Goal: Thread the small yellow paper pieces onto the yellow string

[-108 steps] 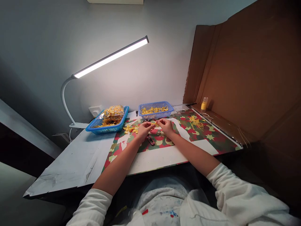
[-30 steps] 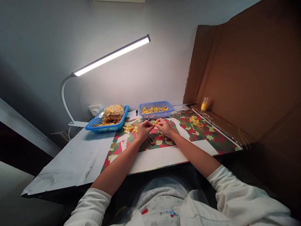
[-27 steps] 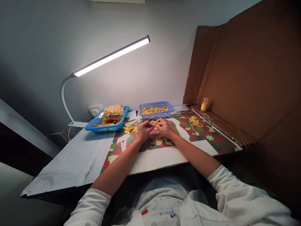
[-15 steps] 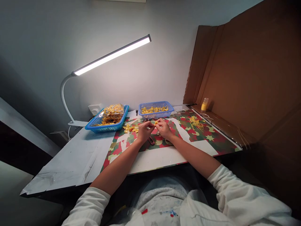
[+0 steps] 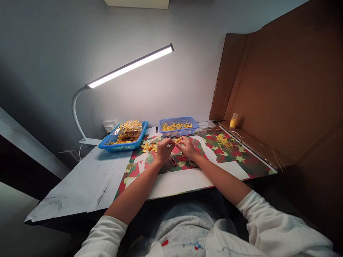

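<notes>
My left hand (image 5: 164,149) and my right hand (image 5: 187,147) meet over the middle of the table, fingertips pinched together. Between them is a small yellow piece (image 5: 177,140), too small to make out its kind; both hands grip it. Just left of my left hand lies a loose pile of flat yellow pieces (image 5: 149,147). Under my hands, a dark reddish tool handle (image 5: 173,161) rests on the patterned sheet (image 5: 241,157). Some small objects beneath my right hand are mostly hidden.
At the back left stands a blue basket (image 5: 122,147) heaped with yellow pieces and a clear bag. A purple-blue basket (image 5: 179,133) of stringy yellow pieces is behind my hands. Yellow strings (image 5: 224,141) lie right, near a small bottle (image 5: 233,121). A lit lamp (image 5: 131,66) hangs above; cardboard (image 5: 281,78) walls the right.
The view has tilted up slightly, so everything sits a little lower. My hands stay together on the yellow piece, with only slight finger movement.
</notes>
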Demonstrator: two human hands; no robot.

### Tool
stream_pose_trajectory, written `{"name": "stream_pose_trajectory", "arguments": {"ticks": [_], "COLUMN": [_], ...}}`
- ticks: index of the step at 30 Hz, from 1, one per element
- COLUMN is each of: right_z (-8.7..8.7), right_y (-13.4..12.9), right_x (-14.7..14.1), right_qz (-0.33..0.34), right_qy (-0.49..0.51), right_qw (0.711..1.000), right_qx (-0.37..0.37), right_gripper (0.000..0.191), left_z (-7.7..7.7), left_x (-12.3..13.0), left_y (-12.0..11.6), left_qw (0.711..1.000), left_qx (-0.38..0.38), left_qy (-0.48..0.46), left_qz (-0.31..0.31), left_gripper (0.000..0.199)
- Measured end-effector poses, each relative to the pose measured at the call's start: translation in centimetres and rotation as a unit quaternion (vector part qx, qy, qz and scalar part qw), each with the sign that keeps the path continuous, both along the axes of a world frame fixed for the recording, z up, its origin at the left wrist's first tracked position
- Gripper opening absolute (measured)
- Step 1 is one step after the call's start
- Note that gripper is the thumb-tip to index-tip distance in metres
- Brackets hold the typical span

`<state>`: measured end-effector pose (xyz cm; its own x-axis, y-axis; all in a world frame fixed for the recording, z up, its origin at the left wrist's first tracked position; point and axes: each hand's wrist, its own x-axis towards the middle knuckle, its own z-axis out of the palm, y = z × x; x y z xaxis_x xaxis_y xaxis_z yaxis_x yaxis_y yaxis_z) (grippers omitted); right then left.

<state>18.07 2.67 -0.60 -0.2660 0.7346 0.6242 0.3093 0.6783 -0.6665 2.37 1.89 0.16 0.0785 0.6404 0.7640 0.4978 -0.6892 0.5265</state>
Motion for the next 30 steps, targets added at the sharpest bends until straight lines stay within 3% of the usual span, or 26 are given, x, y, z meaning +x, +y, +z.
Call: {"name": "stream_pose_trajectory", "arguments": {"ticks": [4,13,18,22,30], "right_z": [0.6,1.3,1.1,0.8,1.2], "right_y": [0.1,0.0,0.1,0.2,0.5], "right_x": [0.9,1.8,1.7,1.5,1.6], "right_qz": [0.0,0.02,-0.009,-0.042,0.0], "right_qy": [-0.034,0.022,0.022,0.031,-0.006], "right_qw": [0.999,0.999,0.999,0.998,0.996], "right_qx": [0.023,-0.032,-0.028,-0.042,-0.092], "right_gripper": [0.017,0.043,0.025,0.025,0.025], "left_z": [0.2,0.3,0.2,0.1,0.2], "left_x": [-0.1,-0.2,-0.3,-0.1,-0.3], "left_y": [0.0,0.0,0.1,0.1,0.2], "left_qw": [1.0,1.0,0.999,0.998,0.997], "left_qx": [0.013,0.004,0.002,0.003,0.011], "left_qy": [0.016,-0.003,0.0,0.022,0.06], "left_qz": [-0.003,-0.015,-0.038,-0.054,-0.048], "left_gripper": [0.013,0.013,0.014,0.014,0.016]}}
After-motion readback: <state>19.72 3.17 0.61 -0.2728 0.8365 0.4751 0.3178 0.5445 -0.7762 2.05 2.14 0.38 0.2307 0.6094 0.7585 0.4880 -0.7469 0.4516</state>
